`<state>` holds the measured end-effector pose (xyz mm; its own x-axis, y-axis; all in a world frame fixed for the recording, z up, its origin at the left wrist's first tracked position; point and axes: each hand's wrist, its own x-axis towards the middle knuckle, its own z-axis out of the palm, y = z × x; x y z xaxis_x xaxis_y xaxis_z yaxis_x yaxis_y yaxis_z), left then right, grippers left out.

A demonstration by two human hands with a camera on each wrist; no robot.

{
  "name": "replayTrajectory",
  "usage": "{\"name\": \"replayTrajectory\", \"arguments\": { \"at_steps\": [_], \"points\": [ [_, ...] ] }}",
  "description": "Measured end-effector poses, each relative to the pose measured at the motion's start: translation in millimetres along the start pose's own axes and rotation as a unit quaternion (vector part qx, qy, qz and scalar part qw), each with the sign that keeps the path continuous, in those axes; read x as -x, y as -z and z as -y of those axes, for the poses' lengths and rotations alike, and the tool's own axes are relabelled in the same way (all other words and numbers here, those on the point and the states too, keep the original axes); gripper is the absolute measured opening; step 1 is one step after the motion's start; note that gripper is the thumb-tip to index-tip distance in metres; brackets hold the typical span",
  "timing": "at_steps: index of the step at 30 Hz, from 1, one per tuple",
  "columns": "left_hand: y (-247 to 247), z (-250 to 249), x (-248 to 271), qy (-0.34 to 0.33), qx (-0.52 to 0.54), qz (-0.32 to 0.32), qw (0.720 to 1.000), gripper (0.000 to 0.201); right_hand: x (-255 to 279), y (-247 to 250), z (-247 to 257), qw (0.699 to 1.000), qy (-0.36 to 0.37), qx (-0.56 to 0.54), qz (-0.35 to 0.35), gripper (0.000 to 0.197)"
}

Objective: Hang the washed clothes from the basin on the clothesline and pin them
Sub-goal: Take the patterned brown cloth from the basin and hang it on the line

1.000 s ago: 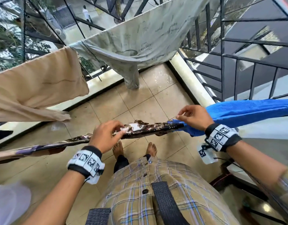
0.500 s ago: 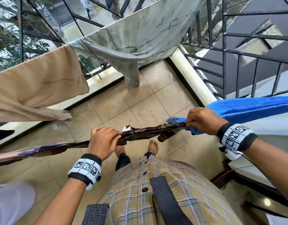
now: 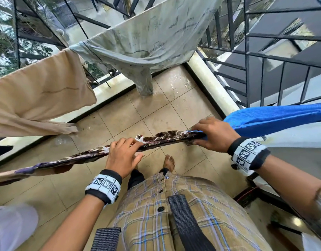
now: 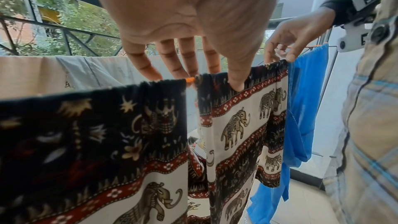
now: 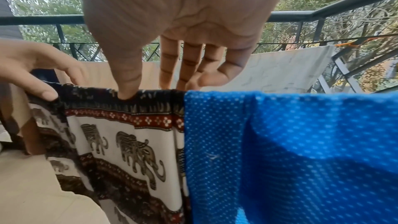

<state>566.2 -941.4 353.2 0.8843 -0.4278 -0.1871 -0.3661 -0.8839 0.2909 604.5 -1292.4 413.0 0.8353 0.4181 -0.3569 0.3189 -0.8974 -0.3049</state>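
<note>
An elephant-print cloth in black, white and red hangs folded over the orange clothesline. My left hand pinches its top edge, fingers over the far side and thumb pressed into the near face. My right hand pinches the cloth's right end, just where it meets a blue dotted cloth that hangs on the same line. In the right wrist view the thumb dents the dark hem. I see no clothes peg in either hand.
A beige cloth and a grey printed cloth hang on a farther line along the black railing. A white basin shows at the lower left. Wet tiles lie below, with my bare foot under the line.
The bunched fold between my hands now lies flatter along the line. My left hand's fingers have straightened out of a tighter grip, and the two hands stand slightly closer together.
</note>
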Motion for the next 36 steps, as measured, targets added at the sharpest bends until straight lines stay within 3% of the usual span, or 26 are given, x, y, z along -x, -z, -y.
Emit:
{"name": "replayTrajectory", "arguments": {
  "at_steps": [4,8,13,18,20,23,26,32,36],
  "points": [
    [1.0,-2.9,-6.0,0.005,0.005,-0.038,0.999,0.017,-6.7,-9.8,5.6,0.998,0.007,0.054,0.023,0.022],
    [3.7,13.3,2.4,-0.013,-0.002,-0.062,0.998,0.015,6.0,-11.7,-12.1,0.999,-0.001,0.046,-0.011,0.014],
    [3.6,23.1,11.0,-0.026,-0.013,-0.051,0.998,0.037,17.5,-7.7,-17.9,0.999,-0.029,0.012,-0.023,0.011],
    [4.7,18.5,10.6,-0.012,-0.005,-0.039,0.999,0.016,18.7,-7.9,-18.4,0.998,-0.054,0.009,-0.014,0.014],
    [5.1,15.0,9.6,0.000,-0.004,-0.030,1.000,0.017,18.8,-6.1,-17.9,0.998,-0.062,0.011,-0.009,0.016],
    [7.5,6.2,8.1,0.004,0.007,-0.025,1.000,0.035,18.4,-1.9,-13.5,0.999,-0.045,0.017,-0.024,0.029],
    [7.6,-9.3,3.6,-0.020,0.019,-0.033,0.999,0.036,13.2,-3.9,-0.9,0.999,-0.003,0.020,-0.026,0.039],
    [3.7,-20.7,-5.6,-0.006,0.039,-0.055,0.998,0.019,0.2,-15.1,4.4,0.999,0.016,0.044,-0.004,0.021],
    [4.6,-7.5,3.4,-0.002,0.019,-0.062,0.998,0.022,17.9,-8.7,-17.1,0.999,-0.005,0.043,-0.033,0.016]
  ]
}}
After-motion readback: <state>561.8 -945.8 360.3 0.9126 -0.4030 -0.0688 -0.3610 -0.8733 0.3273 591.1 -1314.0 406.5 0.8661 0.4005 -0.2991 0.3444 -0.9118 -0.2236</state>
